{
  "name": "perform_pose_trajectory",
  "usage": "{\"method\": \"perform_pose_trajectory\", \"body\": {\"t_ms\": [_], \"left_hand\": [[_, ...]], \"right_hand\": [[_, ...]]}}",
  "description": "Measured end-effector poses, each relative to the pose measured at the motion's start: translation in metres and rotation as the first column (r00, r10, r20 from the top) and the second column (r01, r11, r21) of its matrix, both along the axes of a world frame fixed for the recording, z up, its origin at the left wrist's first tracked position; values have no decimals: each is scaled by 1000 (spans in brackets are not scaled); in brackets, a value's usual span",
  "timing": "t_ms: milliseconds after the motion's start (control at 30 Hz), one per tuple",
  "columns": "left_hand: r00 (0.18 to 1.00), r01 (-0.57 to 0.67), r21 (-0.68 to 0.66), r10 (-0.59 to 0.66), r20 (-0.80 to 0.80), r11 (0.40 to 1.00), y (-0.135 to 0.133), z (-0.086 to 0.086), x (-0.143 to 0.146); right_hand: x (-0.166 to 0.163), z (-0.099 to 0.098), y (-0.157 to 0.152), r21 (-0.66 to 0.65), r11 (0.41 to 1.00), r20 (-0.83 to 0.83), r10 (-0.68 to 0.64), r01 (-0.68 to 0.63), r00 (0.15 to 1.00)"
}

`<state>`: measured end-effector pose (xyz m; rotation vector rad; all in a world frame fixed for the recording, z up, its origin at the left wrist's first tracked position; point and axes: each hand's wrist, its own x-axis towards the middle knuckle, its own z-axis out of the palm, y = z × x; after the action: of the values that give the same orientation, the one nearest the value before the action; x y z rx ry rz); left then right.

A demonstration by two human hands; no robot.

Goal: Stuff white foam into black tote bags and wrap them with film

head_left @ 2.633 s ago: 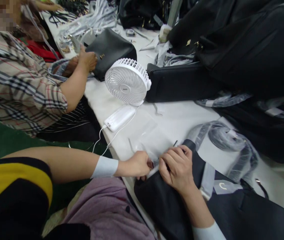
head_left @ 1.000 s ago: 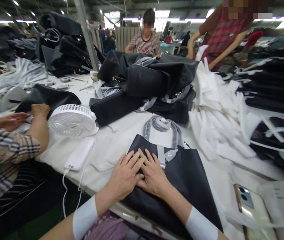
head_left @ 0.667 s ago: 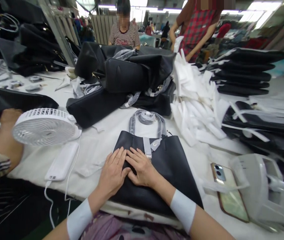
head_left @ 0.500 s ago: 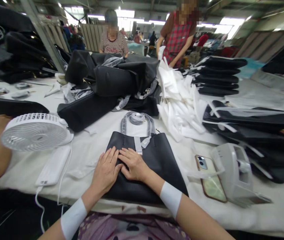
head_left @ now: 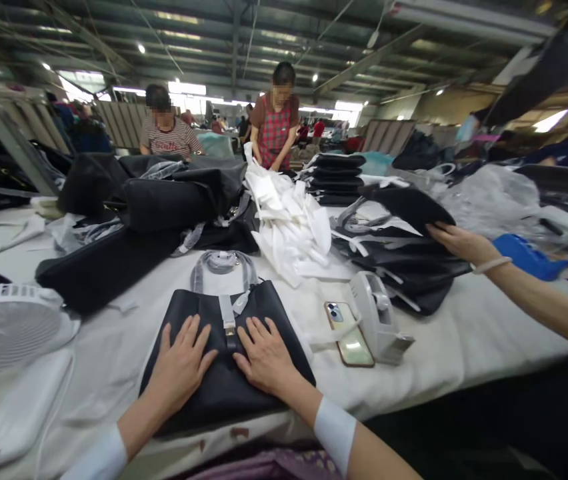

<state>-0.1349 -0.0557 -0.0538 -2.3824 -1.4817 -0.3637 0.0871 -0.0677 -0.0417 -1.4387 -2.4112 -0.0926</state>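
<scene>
A black handbag (head_left: 224,400) lies flat on the cloth-covered table before me. My left hand (head_left: 179,363) rests on its left half, palm down, fingers spread. On the right half lies my right hand (head_left: 264,353), also flat with the fingers apart. Between the hands runs a closure strap (head_left: 227,313) covered with pale wrapping, with a metal clasp at its lower end. A small tag (head_left: 241,303) hangs beside it. Beyond the bag's top edge are its wrapped handles and a coiled strap (head_left: 221,262).
A white fan (head_left: 11,327) and a power bank (head_left: 19,407) are at left. Black bags (head_left: 164,207) are heaped behind, beside white padding strips (head_left: 289,220). A phone (head_left: 351,337) and tape dispenser (head_left: 374,313) stand at right. A co-worker's hand (head_left: 464,243) lifts a black bag piece.
My hands have moved apart, from together at the bag's left middle to either side of the strap. The view has turned right and up. The co-worker's arm at right now reaches farther in.
</scene>
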Motion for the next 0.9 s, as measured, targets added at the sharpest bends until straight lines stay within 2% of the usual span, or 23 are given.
{"method": "perform_pose_trajectory", "body": {"t_ms": [100, 167, 200, 233, 267, 300, 333, 367, 400, 433, 467, 500, 533, 600, 733, 900], "left_hand": [[994, 108, -26, -108, 2, 994, 5, 1, 24], [992, 128, -33, -128, 4, 991, 6, -2, 33], [992, 128, -37, -127, 5, 991, 7, -4, 35], [992, 125, -41, -125, 7, 991, 8, -7, 36], [993, 121, -45, -121, 12, 992, 8, -9, 37], [993, 115, -49, -114, 20, 992, 9, -10, 37], [994, 106, -49, -104, 29, 993, 9, -11, 39], [995, 94, -46, -92, 41, 994, 9, -11, 43], [995, 83, -39, -81, 56, 996, 9, -11, 48], [995, 78, -28, -76, 72, 997, 8, -11, 54], [993, 84, -15, -82, 86, 996, 8, -11, 61], [990, 103, -2, -102, 96, 995, 7, -11, 68], [986, 132, 7, -132, 99, 991, 6, -12, 75], [976, 195, 13, -196, 96, 981, 4, -14, 85], [968, 233, -3, -231, 102, 973, 4, -20, 88], [958, 262, 37, -264, 114, 964, 4, -23, 84]], "right_hand": [[0, 1, -5, 45, 995, -131, 91, -86, 987], [11, -1, -16, 83, 988, -310, 152, -132, 938], [21, -4, -24, 96, 991, -435, 128, -96, 891], [32, -8, -32, 85, 996, -582, 50, 0, 811], [46, -12, -41, 27, 990, -732, -75, 138, 677], [60, -16, -48, -88, 957, -849, -218, 278, 482], [75, -21, -54, -242, 897, -908, -344, 369, 240], [88, -24, -58, -400, 834, -901, -433, 382, 2], [100, -27, -59, -530, 782, -848, -489, 329, -205], [108, -29, -59, -614, 753, -775, -518, 236, -362], [114, -29, -56, -652, 747, -704, -531, 131, -470], [118, -29, -51, -657, 753, -648, -534, 43, -544], [119, -28, -46, -644, 765, -609, -529, -21, -591], [119, -25, -33, -609, 790, -585, -501, -62, -638], [115, -22, -16, -544, 839, -641, -395, 26, -658], [108, -27, -20, -475, 873, -705, -302, 111, -642]]}}
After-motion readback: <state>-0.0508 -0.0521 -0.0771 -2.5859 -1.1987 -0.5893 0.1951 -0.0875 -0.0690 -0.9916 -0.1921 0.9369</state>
